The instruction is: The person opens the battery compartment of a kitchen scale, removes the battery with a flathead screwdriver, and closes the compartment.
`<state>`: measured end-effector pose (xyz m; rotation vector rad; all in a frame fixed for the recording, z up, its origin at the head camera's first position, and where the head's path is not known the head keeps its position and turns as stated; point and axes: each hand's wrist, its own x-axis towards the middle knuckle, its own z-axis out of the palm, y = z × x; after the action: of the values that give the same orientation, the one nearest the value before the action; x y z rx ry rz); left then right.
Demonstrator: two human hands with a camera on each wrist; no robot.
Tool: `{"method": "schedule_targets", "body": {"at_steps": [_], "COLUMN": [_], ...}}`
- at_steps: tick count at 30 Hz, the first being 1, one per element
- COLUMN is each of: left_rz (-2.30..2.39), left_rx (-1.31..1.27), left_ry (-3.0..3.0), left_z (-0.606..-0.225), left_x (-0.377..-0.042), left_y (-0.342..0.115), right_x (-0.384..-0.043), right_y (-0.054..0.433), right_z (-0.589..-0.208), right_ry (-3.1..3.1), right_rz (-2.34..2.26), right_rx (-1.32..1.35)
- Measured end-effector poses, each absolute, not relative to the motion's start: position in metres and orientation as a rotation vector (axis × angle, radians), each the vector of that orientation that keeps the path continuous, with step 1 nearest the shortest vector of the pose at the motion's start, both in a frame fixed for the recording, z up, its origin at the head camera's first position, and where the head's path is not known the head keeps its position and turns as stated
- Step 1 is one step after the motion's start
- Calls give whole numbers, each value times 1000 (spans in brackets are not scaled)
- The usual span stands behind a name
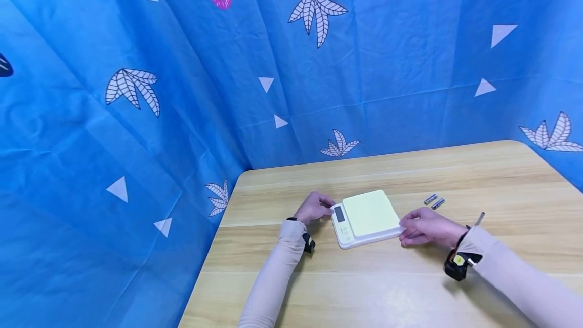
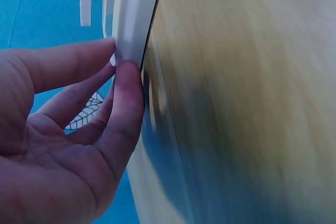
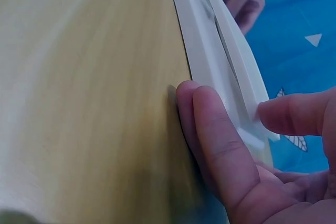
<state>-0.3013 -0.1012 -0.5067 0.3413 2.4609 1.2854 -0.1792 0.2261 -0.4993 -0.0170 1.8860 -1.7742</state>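
A white kitchen scale [image 1: 370, 213] with a pale square platform lies low over the wooden table, between both hands. Its dark display [image 1: 339, 214] and buttons face up on the left side. My left hand [image 1: 314, 207] pinches the scale's left edge near the display; in the left wrist view, thumb and fingertips meet around the white rim [image 2: 137, 19]. At the opposite edge, my right hand [image 1: 425, 227] holds the near right corner. The right wrist view shows its thumb against the platform [image 3: 244, 61] and two fingers against the lower body [image 3: 202, 51].
Two small cylindrical batteries [image 1: 434, 202] lie side by side on the table [image 1: 346, 292], beyond the right hand. A blue patterned curtain [image 1: 401, 65] hangs behind the table and along its left side.
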Motion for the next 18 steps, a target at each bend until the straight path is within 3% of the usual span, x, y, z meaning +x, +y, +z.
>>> {"method": "schedule_targets", "body": {"at_steps": [18], "left_rz": [1182], "left_rx": [382], "left_ry": [2374], "left_z": [-502], "left_x": [-271], "left_y": [-124], "right_x": [-221], "right_y": [228], "right_z": [-497], "right_ry": [2153], "right_rz": [-1599], "right_rx": [-55]}}
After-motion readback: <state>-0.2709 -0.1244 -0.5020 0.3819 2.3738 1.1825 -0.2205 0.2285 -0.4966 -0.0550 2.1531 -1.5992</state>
